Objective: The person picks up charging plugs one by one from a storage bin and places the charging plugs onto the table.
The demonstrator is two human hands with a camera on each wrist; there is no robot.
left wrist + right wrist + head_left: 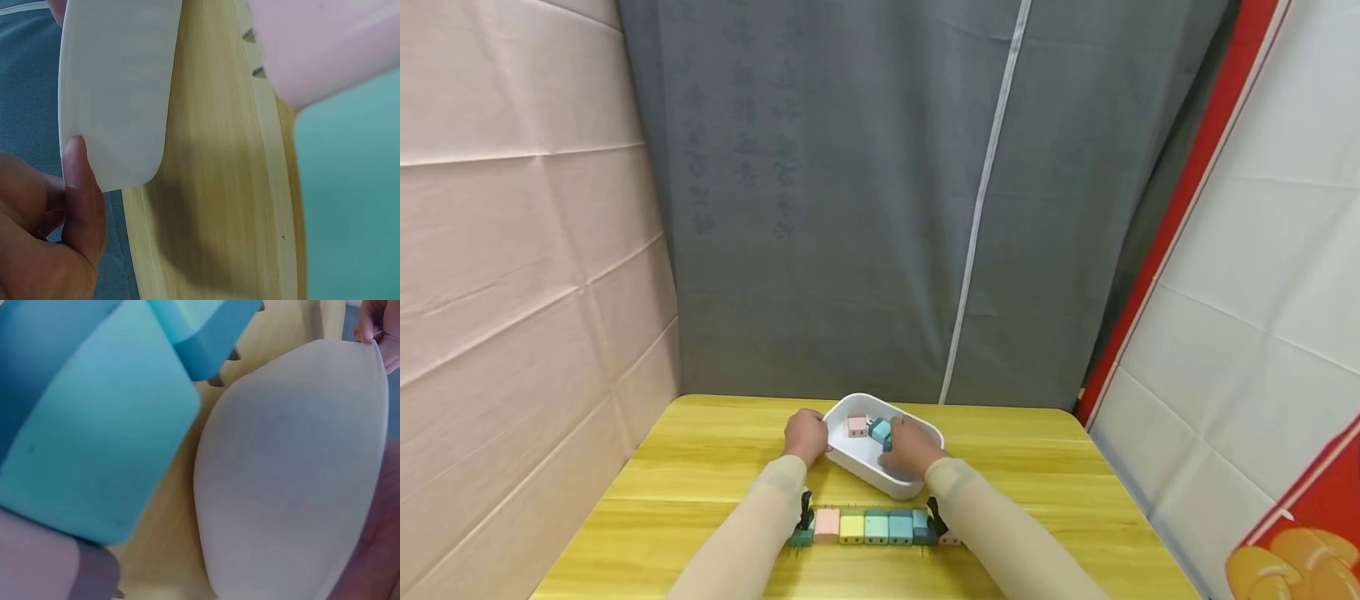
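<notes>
A white tray [868, 477] sits on the table, tilted slightly in the head view. My left hand [806, 437] grips its left rim, the thumb [76, 164] pressed along the outer wall in the left wrist view. My right hand [913, 447] reaches over the right rim into the tray. Inside lie a pink block [857, 426] and a light blue block [881, 430]. A darker blue block [887, 445] shows partly beneath the right fingers. The right fingertips are hidden, and I cannot tell whether they pinch that block.
In front of the tray runs a row of coloured blocks, among them pink [827, 526], yellow [852, 527], mint [876, 527] and light blue [900, 528]. Both forearms pass over its ends. A grey curtain [850, 250] hangs behind the wooden table [715, 450].
</notes>
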